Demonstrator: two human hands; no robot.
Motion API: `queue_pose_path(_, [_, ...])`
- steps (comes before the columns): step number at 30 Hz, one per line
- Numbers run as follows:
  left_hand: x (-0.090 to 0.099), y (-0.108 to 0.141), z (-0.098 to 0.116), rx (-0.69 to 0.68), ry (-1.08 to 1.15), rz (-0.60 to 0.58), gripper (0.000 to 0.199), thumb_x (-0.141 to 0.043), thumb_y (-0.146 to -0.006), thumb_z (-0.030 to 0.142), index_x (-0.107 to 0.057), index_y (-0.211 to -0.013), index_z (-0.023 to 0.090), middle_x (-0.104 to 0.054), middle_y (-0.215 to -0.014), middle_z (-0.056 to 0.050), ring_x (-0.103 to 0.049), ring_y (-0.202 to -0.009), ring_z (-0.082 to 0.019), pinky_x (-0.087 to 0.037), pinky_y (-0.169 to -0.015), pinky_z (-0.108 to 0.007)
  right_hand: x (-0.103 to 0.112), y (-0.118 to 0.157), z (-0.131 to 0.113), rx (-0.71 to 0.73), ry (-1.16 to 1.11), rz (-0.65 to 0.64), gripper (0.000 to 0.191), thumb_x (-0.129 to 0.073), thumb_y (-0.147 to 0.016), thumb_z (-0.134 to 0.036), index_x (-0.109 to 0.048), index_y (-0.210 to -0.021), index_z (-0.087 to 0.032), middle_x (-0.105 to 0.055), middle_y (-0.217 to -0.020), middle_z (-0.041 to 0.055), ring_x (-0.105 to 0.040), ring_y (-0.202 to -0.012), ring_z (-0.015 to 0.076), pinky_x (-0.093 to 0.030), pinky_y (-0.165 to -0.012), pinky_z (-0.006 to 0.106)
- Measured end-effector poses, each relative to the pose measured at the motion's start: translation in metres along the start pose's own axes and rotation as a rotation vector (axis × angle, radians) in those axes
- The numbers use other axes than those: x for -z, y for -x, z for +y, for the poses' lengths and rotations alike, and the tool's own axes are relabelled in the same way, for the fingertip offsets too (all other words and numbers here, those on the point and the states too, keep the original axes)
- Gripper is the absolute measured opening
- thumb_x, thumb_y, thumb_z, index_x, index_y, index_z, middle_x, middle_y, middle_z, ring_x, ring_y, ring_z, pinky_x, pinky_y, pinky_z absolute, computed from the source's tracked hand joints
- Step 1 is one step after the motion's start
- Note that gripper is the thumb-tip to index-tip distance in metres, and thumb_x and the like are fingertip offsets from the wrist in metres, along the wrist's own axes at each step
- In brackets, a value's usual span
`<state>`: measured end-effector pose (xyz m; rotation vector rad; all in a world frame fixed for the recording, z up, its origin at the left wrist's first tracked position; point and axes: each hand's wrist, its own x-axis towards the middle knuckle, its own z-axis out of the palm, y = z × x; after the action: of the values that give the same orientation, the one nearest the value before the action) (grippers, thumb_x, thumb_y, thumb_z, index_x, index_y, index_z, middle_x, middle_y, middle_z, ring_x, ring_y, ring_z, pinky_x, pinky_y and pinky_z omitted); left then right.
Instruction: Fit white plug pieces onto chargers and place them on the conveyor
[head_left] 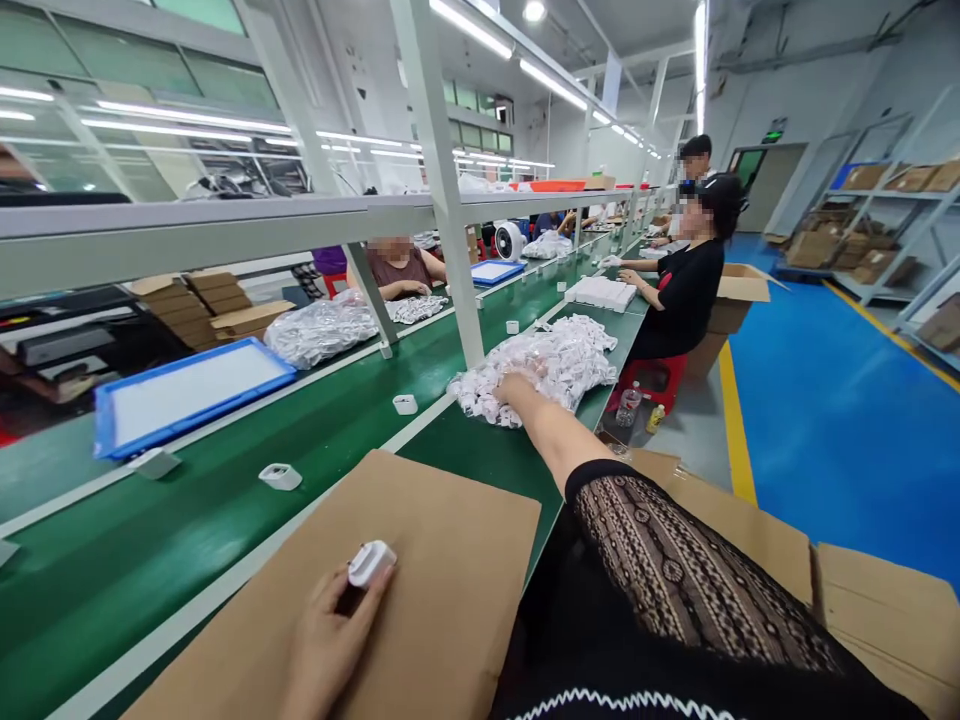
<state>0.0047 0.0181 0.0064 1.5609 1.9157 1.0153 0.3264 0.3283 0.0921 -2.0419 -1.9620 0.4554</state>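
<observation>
My left hand (341,620) holds a small white plastic housing (371,563) between thumb and fingers, over a flat brown cardboard sheet (435,520). My right arm is stretched forward, and my right hand (517,388) reaches into a clear plastic bag heaped with small white parts (574,365). Its fingers are hidden among the parts and the plastic. Similar white housings stand on the green conveyor belt (225,520), one (280,477) left of the cardboard and another (405,404) farther along.
A blue-rimmed white tray (195,395) lies across the belt, near a bagged pile (322,330). A grey post (442,180) rises just beyond the belt's near edge. A person in black (682,280) sits at the right beside stacked white pieces (600,292). Cardboard boxes (885,610) lie at lower right.
</observation>
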Motion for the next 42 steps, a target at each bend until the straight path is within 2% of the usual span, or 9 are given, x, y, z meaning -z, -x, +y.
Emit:
queue_pose_path(5, [-0.002, -0.002, -0.006, -0.078, -0.002, 0.013, 0.066, -0.063, -0.076, 0.082, -0.077, -0.093, 0.02, -0.075, -0.102, -0.013, -0.069, -0.101, -0.036, -0.055, -0.09, -0.047, -0.01, 0.007, -0.01, 0.09, 0.163, -0.144, 0.065, -0.068, -0.085, -0.041, -0.063, -0.141, -0.01, -0.064, -0.146, 0.0218, -0.064, -0.13, 0.0354, -0.052, -0.106, 0.039])
queue_pose_path(10, [-0.005, -0.002, -0.012, -0.131, 0.02, 0.051, 0.054, -0.066, -0.082, 0.072, -0.077, -0.095, 0.022, -0.074, -0.102, -0.01, -0.067, -0.102, -0.032, -0.053, -0.091, -0.043, -0.018, 0.025, -0.027, 0.268, 0.299, -0.234, 0.063, -0.064, -0.087, -0.04, -0.063, -0.141, -0.01, -0.064, -0.147, 0.0199, -0.064, -0.132, 0.0349, -0.052, -0.105, 0.034])
queue_pose_path(18, [-0.005, -0.002, -0.009, -0.166, 0.04, 0.055, 0.047, -0.066, -0.083, 0.066, -0.078, -0.095, 0.022, -0.073, -0.103, -0.01, -0.067, -0.101, -0.031, -0.053, -0.09, -0.043, -0.004, 0.072, -0.038, 0.467, 0.426, -0.312, 0.048, -0.067, -0.085, -0.026, -0.068, -0.131, -0.012, -0.072, -0.134, 0.0165, -0.069, -0.12, 0.0313, -0.053, -0.095, 0.032])
queue_pose_path(22, [-0.005, -0.002, -0.01, -0.18, 0.06, 0.059, 0.044, -0.068, -0.084, 0.063, -0.076, -0.096, 0.021, -0.073, -0.105, -0.011, -0.067, -0.103, -0.031, -0.053, -0.093, -0.045, -0.004, 0.096, -0.05, 0.495, 0.482, -0.261, 0.036, -0.07, -0.083, -0.02, -0.072, -0.119, -0.015, -0.076, -0.121, 0.0164, -0.069, -0.115, 0.0327, -0.051, -0.097, 0.036])
queue_pose_path(28, [-0.012, 0.001, -0.006, -0.117, 0.239, 0.106, 0.054, -0.075, -0.081, 0.056, -0.073, -0.124, 0.023, -0.07, -0.124, -0.011, -0.068, -0.111, -0.029, -0.054, -0.101, -0.043, -0.035, 0.115, -0.077, 0.511, 0.485, -0.059, 0.039, -0.059, -0.1, -0.03, -0.062, -0.137, -0.017, -0.063, -0.137, 0.0212, -0.055, -0.132, 0.036, -0.048, -0.101, 0.043])
queue_pose_path(31, [-0.011, -0.002, -0.001, -0.063, 0.314, 0.106, 0.05, -0.075, -0.078, 0.056, -0.077, -0.112, 0.019, -0.073, -0.12, -0.012, -0.069, -0.11, -0.03, -0.053, -0.101, -0.043, -0.049, 0.113, -0.086, 0.485, 0.474, -0.034, 0.041, -0.067, -0.097, -0.034, -0.064, -0.133, -0.014, -0.057, -0.139, 0.022, -0.057, -0.126, 0.0367, -0.049, -0.099, 0.043])
queue_pose_path(35, [0.022, -0.017, -0.008, 0.136, 0.305, 0.23, 0.053, -0.075, -0.075, 0.056, -0.076, -0.111, 0.017, -0.077, -0.102, -0.01, -0.071, -0.091, -0.029, -0.055, -0.086, -0.04, -0.052, 0.112, -0.089, 0.537, 0.379, 0.01, 0.041, -0.063, -0.095, -0.016, -0.062, -0.136, -0.014, -0.056, -0.135, 0.019, -0.058, -0.121, 0.0328, -0.049, -0.095, 0.038])
queue_pose_path(39, [0.089, -0.052, -0.046, 0.293, 0.042, 0.537, 0.042, -0.072, -0.079, 0.05, -0.075, -0.106, 0.017, -0.077, -0.098, -0.009, -0.07, -0.09, -0.029, -0.053, -0.084, -0.038, -0.053, 0.124, -0.091, 0.615, 0.234, 0.012, 0.049, -0.058, -0.091, -0.006, -0.062, -0.14, -0.015, -0.056, -0.131, 0.0167, -0.061, -0.112, 0.0277, -0.049, -0.094, 0.035])
queue_pose_path(42, [0.137, -0.082, -0.082, 0.466, -0.121, 0.668, 0.034, -0.071, -0.081, 0.041, -0.072, -0.104, 0.016, -0.076, -0.104, -0.013, -0.069, -0.1, -0.033, -0.053, -0.09, -0.041, -0.066, 0.137, -0.095, 0.681, 0.153, -0.037, 0.05, -0.056, -0.09, -0.006, -0.064, -0.138, -0.016, -0.057, -0.125, 0.0142, -0.061, -0.11, 0.0254, -0.049, -0.095, 0.033])
